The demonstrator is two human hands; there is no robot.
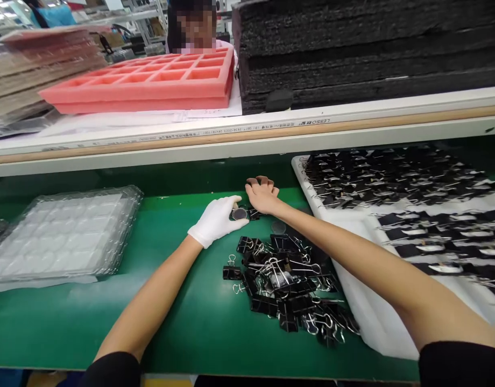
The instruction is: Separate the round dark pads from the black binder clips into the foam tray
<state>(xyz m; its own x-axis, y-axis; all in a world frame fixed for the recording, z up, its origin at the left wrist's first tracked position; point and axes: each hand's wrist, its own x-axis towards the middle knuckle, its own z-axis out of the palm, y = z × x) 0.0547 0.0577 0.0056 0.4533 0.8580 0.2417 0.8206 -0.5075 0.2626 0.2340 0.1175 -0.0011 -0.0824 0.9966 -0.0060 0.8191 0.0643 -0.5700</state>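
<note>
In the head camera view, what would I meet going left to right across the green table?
Stacked clear plastic trays, the white-gloved left hand with a round disc in its grip, the right hand, then the white tray holding black clips.

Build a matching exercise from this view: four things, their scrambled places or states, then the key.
1. Left hand
2. Binder clips
3. Compartmented foam tray
4. Clear plastic trays

A. Pink, on the shelf above the worktop
B. Stacked at the worktop's left
C. White-gloved, fingers and thumb around a round disc
D. Black, in a loose heap on the green worktop

Pairs: 1-C, 2-D, 3-A, 4-B
</note>
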